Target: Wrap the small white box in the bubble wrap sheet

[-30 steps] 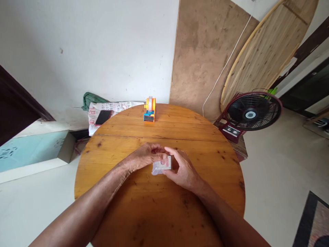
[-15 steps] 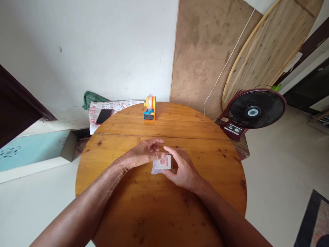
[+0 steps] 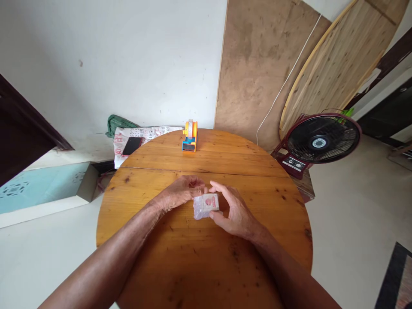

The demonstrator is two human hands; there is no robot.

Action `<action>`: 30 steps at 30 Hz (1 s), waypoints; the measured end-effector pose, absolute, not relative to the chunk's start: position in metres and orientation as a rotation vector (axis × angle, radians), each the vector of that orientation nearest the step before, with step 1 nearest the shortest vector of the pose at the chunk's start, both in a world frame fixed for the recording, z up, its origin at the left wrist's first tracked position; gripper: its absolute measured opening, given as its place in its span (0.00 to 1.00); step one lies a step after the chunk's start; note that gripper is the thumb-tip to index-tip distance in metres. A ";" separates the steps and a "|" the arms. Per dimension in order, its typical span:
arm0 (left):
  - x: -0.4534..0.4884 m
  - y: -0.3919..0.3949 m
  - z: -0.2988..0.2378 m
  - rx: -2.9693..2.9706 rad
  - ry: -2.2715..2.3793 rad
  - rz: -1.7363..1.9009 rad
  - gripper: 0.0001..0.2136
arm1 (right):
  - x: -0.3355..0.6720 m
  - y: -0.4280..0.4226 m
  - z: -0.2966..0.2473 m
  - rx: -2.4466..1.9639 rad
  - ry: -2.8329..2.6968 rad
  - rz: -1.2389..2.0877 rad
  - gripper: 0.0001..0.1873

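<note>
A small white box [image 3: 211, 201] with red print is held just above the wooden table [image 3: 199, 270], with clear, crinkled plastic wrap [image 3: 200, 209] on its left part. My left hand [image 3: 183, 190] is closed at the box's upper left edge, thumb on the edge and fingers curled behind. On the right side my right hand [image 3: 236, 212] grips the box, its thumb at the lower right corner. Its index finger is raised above the box, and the other fingers are mostly hidden.
An orange and blue tape dispenser [image 3: 189, 137] stands at the table's far edge. Behind the left edge, a dark phone [image 3: 131, 146] lies on a printed white sack [image 3: 119, 148]. A dark red fan [image 3: 318, 141] stands at the right. The wall [image 3: 144, 56] rises behind the table.
My left hand, blurred over the box before, now rests at its upper left edge. More of the box's printed face shows. The right hand has kept its place on the box.
</note>
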State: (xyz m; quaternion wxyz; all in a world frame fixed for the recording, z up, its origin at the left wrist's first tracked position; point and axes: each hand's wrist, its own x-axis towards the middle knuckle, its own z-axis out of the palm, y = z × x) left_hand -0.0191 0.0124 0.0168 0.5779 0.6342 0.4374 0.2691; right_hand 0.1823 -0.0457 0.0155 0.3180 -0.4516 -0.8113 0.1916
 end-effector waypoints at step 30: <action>-0.023 0.011 0.033 1.490 1.061 0.479 0.17 | 0.178 -0.045 0.009 -1.040 -2.176 0.340 0.36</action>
